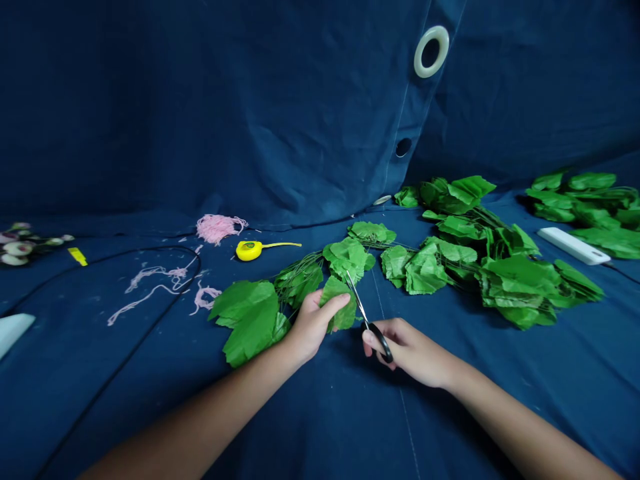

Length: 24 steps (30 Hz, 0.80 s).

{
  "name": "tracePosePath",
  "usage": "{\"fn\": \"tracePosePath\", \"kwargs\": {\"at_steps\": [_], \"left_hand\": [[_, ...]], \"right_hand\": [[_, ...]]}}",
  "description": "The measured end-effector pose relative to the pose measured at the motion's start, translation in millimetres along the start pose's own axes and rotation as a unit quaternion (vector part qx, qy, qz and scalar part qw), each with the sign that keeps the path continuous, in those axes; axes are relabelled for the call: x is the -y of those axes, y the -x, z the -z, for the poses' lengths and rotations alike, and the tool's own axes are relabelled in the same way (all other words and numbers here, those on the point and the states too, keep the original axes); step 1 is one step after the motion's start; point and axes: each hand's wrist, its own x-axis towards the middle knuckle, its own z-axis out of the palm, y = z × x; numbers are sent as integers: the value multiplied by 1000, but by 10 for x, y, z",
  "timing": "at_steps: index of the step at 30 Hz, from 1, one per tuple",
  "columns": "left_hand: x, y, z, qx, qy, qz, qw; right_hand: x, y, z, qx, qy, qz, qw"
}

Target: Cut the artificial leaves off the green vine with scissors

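My left hand (313, 325) is closed around a green fabric leaf (339, 301) on a leafy garland, thumb on top. My right hand (407, 348) grips black-handled scissors (369, 322), whose thin blades point up and left and meet the held leaf. The garland of green leaves (430, 263) runs from my left hand to the right across the dark blue cloth (320, 413). A bigger clump of leaves (250, 319) lies just left of my left hand.
A yellow tape measure (250, 250) and pink thread bits (217, 227) lie to the left, by a black cable (150, 320). More green leaves (590, 200) and a white flat device (573, 245) sit at far right. A blue curtain with a white ring (431, 51) hangs behind.
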Motion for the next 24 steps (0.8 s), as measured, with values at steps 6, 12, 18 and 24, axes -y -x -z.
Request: {"fn": "tracePosePath", "kwargs": {"at_steps": [6,12,18,24], "left_hand": [[9,-6,14,0,5,-12,1000],[-25,-23,19,12,-12,7,1000],[-56,-39,43,10,-32,42,999],[-34,-74,99,43,-14,37,998]], "right_hand": [[13,8,12,8,4,0,1000],[25,14,24,10,20,8,1000],[41,17,31,14,29,9,999],[60,20,37,15,37,11,999]]}}
